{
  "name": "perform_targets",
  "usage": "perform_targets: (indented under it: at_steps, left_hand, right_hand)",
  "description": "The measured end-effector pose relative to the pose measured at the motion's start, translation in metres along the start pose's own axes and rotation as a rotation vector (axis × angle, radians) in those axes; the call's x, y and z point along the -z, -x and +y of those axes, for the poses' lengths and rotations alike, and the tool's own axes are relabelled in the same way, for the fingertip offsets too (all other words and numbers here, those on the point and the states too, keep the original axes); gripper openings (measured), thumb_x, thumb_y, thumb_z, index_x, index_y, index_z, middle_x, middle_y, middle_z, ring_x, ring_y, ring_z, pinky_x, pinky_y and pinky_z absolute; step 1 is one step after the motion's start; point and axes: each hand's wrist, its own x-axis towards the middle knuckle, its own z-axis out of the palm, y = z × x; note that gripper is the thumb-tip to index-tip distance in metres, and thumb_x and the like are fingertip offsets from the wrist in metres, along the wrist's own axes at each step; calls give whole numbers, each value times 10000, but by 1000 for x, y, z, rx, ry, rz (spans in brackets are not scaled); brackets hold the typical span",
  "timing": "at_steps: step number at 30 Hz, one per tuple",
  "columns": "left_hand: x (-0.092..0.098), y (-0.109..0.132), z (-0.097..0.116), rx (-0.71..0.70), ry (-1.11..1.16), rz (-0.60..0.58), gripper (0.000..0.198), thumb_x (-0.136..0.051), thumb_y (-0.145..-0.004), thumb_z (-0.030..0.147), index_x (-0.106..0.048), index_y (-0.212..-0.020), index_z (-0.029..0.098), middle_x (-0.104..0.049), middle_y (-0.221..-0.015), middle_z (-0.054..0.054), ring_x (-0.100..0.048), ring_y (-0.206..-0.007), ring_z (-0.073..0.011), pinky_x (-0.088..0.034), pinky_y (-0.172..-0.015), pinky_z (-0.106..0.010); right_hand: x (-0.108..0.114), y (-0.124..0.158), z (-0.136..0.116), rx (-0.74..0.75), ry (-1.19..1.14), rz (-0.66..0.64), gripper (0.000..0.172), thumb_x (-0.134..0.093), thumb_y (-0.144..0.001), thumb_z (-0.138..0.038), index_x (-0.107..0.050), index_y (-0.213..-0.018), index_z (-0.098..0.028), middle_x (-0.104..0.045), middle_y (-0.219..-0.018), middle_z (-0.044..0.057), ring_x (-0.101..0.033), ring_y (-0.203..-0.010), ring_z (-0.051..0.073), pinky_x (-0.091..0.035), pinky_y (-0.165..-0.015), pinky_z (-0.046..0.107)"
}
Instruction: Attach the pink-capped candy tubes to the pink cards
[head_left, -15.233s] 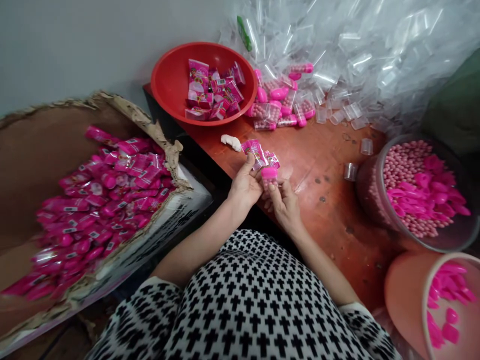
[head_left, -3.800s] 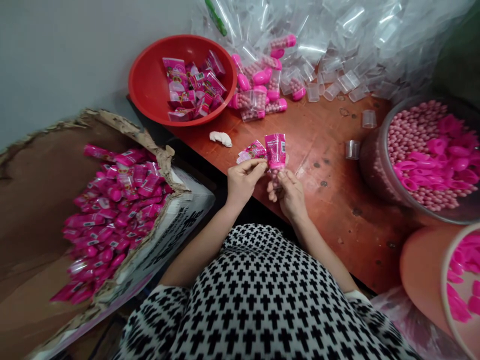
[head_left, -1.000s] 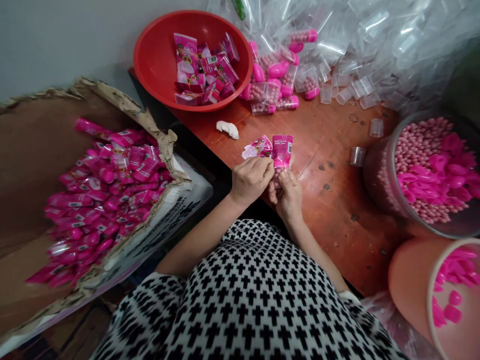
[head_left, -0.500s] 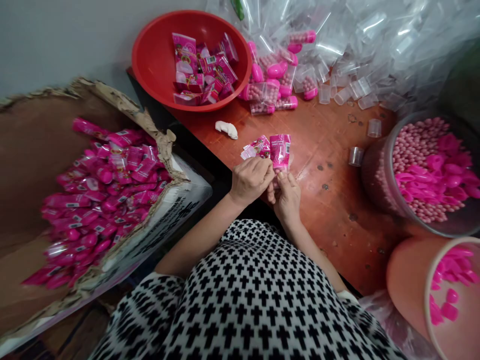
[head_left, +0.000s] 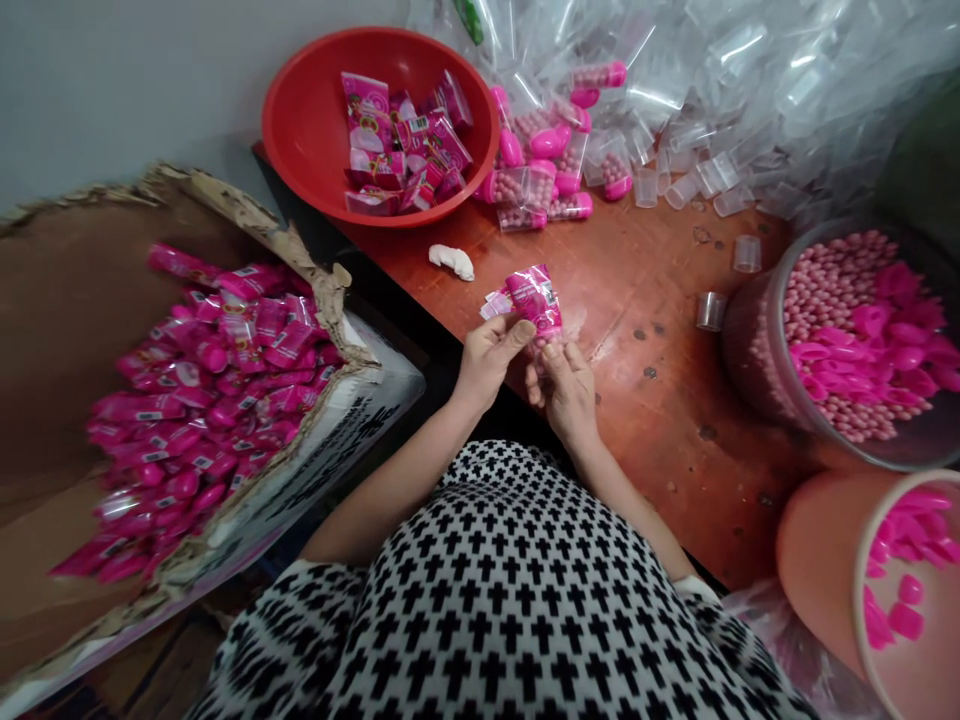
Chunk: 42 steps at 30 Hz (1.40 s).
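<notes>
Both hands meet over the near edge of the brown table [head_left: 652, 400]. My right hand [head_left: 566, 390] pinches the lower end of a shiny pink packet [head_left: 535, 298], which stands up and tilts left. My left hand [head_left: 487, 360] is closed, thumb and fingers pressed together on the packet's lower left side. Behind the packet, partly hidden, lie small pale and pink wrappers [head_left: 496, 303] on the table. A crumpled white piece [head_left: 451, 262] lies beyond my left hand.
A red bowl [head_left: 300, 130] holds pink packets. At left, a torn carton [head_left: 300, 250] contains pink packed tubes. Filled tubes [head_left: 525, 185] and clear cups [head_left: 731, 175] lie at the back. A bead tub [head_left: 757, 340] and a peach bucket [head_left: 817, 560] with pink caps stand right.
The packet has tilted left, covering more of the wrappers behind it. My left hand has turned from a fist on the packet's lower end to a thumb-up pinch at its side.
</notes>
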Motion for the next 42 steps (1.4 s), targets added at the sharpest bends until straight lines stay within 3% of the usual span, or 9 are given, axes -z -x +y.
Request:
perform_targets:
  at_steps: [6,13,16,22,24,28,31,37,42]
  left_hand:
    - [-9,-2,15,222,228,-160,406,-793,-617,495,-613,-692,139,-561,-463,18,-460,-281,-105,-381,-277,-229]
    - [4,-11,22,257,92,-280,244,-804,-630,316,-692,-679,105,-647,-565,-31,-587,-445,-115,-499,-426,-217]
    - [0,-12,21,254,85,-257,248,-796,-639,330,-676,-641,113,-632,-544,-22,-553,-403,-102,-455,-382,-207]
    - [-16,-6,8,182,177,-62,274,-811,-619,352,-650,-610,130,-649,-574,-10,-539,-404,-83,-428,-370,-191]
    - [-15,-2,9,188,164,-59,268,-801,-633,353,-650,-611,133,-634,-549,-1,-505,-366,-77,-401,-341,-194]
    - [-3,2,20,242,118,-236,287,-807,-611,373,-667,-601,123,-642,-536,-26,-529,-392,-98,-436,-376,-213]
    - [4,0,25,285,91,-316,293,-816,-587,372,-685,-616,111,-667,-560,-49,-547,-407,-106,-467,-403,-223]
    - [-4,-1,17,307,14,-171,337,-828,-577,394,-634,-615,120,-599,-479,-5,-513,-319,-120,-421,-307,-229]
    - [-12,1,13,244,87,-82,415,-821,-576,490,-639,-652,126,-609,-505,-5,-499,-347,-84,-389,-337,-194]
  right_hand:
    - [1,4,4,43,143,2,289,-542,-873,-509,-492,-865,-225,-558,-562,-98,-449,-367,37,-339,-353,152]
    - [1,3,3,15,-28,-80,327,-577,-838,-520,-460,-784,-220,-498,-547,-94,-375,-348,34,-250,-318,165]
    - [0,0,1,-2,-48,-83,317,-553,-849,-524,-463,-796,-226,-471,-532,-95,-343,-341,42,-242,-325,178]
    - [10,-5,1,101,240,97,261,-659,-801,-461,-518,-829,-243,-548,-647,-52,-494,-537,87,-363,-450,185]
    - [10,-4,3,75,175,36,289,-631,-814,-500,-503,-813,-241,-524,-598,-67,-454,-469,75,-329,-407,179]
    - [3,6,6,-24,-111,-158,392,-579,-814,-595,-449,-772,-228,-484,-525,-97,-345,-327,42,-227,-307,171]
    - [-1,10,5,-71,-154,-198,420,-559,-809,-627,-444,-782,-224,-504,-520,-99,-345,-294,38,-217,-285,172]
    - [5,4,-2,92,303,-32,345,-528,-863,-542,-476,-764,-215,-515,-483,-102,-436,-342,40,-318,-363,160]
    - [9,1,0,-49,91,-172,392,-513,-842,-605,-474,-819,-216,-528,-521,-103,-436,-319,45,-294,-313,157]
